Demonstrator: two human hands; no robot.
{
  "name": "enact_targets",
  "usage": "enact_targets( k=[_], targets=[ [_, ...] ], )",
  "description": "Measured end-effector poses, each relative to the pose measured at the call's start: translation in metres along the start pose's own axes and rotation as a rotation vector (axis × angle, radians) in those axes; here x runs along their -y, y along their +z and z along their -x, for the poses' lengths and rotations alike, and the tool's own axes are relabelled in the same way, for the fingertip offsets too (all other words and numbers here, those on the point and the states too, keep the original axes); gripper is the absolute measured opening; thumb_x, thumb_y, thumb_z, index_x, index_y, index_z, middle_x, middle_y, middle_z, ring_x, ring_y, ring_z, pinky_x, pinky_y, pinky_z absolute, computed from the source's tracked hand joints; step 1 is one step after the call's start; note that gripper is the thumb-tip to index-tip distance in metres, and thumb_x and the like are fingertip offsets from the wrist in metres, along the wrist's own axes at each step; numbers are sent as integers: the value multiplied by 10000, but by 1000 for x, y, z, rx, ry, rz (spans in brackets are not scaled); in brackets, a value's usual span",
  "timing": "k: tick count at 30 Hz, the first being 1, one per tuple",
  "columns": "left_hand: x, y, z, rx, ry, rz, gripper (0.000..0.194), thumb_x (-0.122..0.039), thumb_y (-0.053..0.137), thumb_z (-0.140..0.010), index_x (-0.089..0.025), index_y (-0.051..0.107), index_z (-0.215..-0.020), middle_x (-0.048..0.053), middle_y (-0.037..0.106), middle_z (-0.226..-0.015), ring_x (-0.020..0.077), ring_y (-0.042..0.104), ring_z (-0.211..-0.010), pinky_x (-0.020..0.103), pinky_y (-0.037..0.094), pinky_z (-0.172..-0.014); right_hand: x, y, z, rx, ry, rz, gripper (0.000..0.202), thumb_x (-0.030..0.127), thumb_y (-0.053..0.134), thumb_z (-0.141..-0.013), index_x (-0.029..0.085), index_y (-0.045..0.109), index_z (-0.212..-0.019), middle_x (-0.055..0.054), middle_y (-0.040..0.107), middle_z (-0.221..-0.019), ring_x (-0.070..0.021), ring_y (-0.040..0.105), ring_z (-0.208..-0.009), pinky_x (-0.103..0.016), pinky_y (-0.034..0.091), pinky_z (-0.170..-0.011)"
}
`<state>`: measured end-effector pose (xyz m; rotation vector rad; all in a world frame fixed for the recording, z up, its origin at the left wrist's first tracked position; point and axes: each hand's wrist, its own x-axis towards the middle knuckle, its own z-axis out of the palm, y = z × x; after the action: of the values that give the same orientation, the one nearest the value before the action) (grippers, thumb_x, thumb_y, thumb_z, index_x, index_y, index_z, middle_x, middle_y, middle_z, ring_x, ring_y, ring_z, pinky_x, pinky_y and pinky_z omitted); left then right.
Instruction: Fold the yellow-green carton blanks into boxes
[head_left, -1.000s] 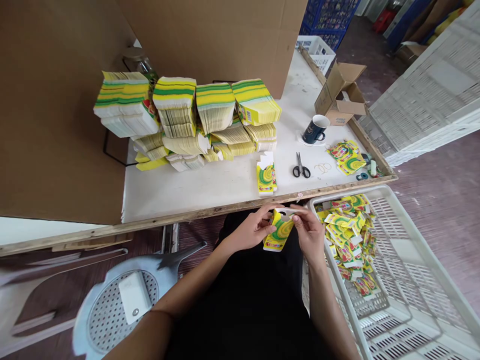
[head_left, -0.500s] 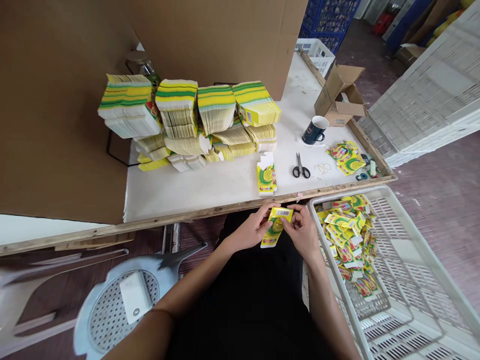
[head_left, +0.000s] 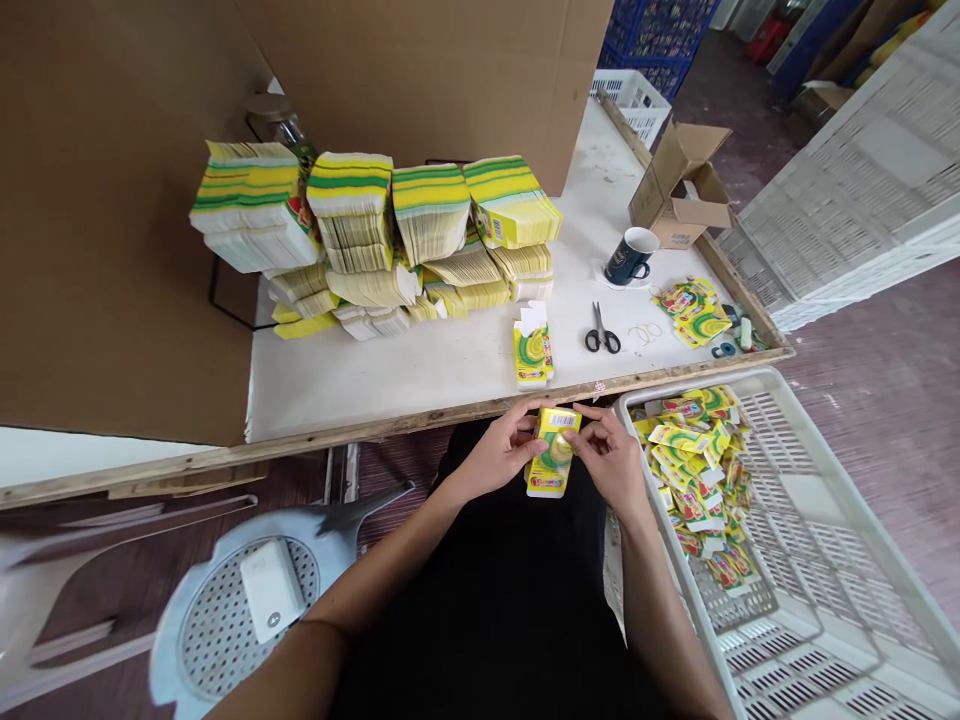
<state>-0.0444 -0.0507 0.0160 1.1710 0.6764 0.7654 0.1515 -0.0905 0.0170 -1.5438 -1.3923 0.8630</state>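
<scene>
Between my hands, just off the table's front edge, is a small yellow and green printed carton (head_left: 551,470) with a barcode on its upper end flap. My left hand (head_left: 504,448) grips its left side, thumb on the front face. From the right, my right hand (head_left: 609,460) pinches the upper right part with thumb and fingers. Close by on the table sit a few matching cartons (head_left: 531,352) with white flaps raised. Further back, bundled stacks of flat cartons (head_left: 431,205) stand in rows.
At my right, a white plastic crate (head_left: 832,520) holds many folded cartons (head_left: 701,470). On the table are scissors (head_left: 600,335), a dark mug (head_left: 630,258), rubber bands (head_left: 645,333) and an opened cardboard box (head_left: 682,195). A grey stool (head_left: 217,600) with a white power bank (head_left: 271,590) stands at left.
The carton in my hands has turned from a tilt to nearly upright, and its front now faces me more squarely. Both hands still hold it.
</scene>
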Motion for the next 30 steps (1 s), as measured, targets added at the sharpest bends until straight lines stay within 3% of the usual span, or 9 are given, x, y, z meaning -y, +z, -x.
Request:
enact_targets(
  k=[4,7,9,12,14,17,22,26,30],
  targets=[
    [1,4,-2,-28,-22,28,588,-410,773,-843,-186,543,-1336,113,743,-1103,207,737,-865,300,575,-765,-3,0,2,-18,-72,-51,359,400,690,-910,228,671,-1223,-7,637,-833,-134,506,-626,-270,411,-548],
    [1,12,-11,20,47,-48,573,-405,704,-901,-200,515,-1401,149,712,-1250,249,734,-1031,353,582,-884,-6,3,4,-107,-85,-70,379,404,712,-891,232,644,-1221,-66,662,-1079,-159,604,-771,-281,491,-613],
    [1,12,-20,47,136,-161,593,-382,658,-933,-219,466,-1470,163,654,-1378,282,669,-1229,423,526,-1056,-7,-3,3,-379,-104,-32,354,401,719,-884,211,628,-1169,-81,655,-1090,-176,632,-824,-298,512,-651],
    [5,-1,-37,-72,245,-425,557,-357,619,-954,-221,477,-1476,159,565,-1502,294,511,-1432,486,355,-1231,-7,-22,0,-976,-190,104,367,386,742,-857,204,592,-1138,-110,634,-1132,-194,631,-857,-339,521,-695],
    [12,-15,-47,-180,235,-580,499,-351,596,-960,-198,527,-1431,167,546,-1519,307,471,-1462,513,320,-1250,-9,-31,-5,-1084,-228,149,372,372,738,-850,211,583,-1147,-121,634,-1157,-211,635,-906,-364,528,-738],
    [26,-33,-59,-258,156,-737,489,-289,602,-948,-176,532,-1419,177,530,-1534,321,406,-1508,560,259,-1268,-18,-21,-18,-856,-170,170,225,362,673,-889,204,635,-1045,-89,669,-1025,-197,623,-849,-356,512,-753],
    [39,-40,-64,-226,101,-876,506,-213,593,-942,-163,503,-1438,179,533,-1535,312,409,-1511,584,219,-1277,-30,39,-70,-405,-47,345,215,321,603,-903,172,688,-1033,-113,712,-1036,-237,620,-913,-407,471,-897],
    [40,-42,-65,-231,116,-902,532,-164,587,-928,-174,484,-1450,153,575,-1502,304,511,-1437,567,287,-1262,-26,75,-110,-207,127,689,404,325,660,-889,137,650,-1246,-190,669,-1260,-348,556,-1154,-477,362,-987],
    [37,-44,-65,-250,64,-897,528,-161,582,-925,-164,495,-1445,139,628,-1438,321,601,-1326,514,466,-1150,-24,85,-120,-148,179,791,388,301,626,-933,141,634,-1286,-182,657,-1262,-352,539,-1178,-446,337,-961]
  ],
)
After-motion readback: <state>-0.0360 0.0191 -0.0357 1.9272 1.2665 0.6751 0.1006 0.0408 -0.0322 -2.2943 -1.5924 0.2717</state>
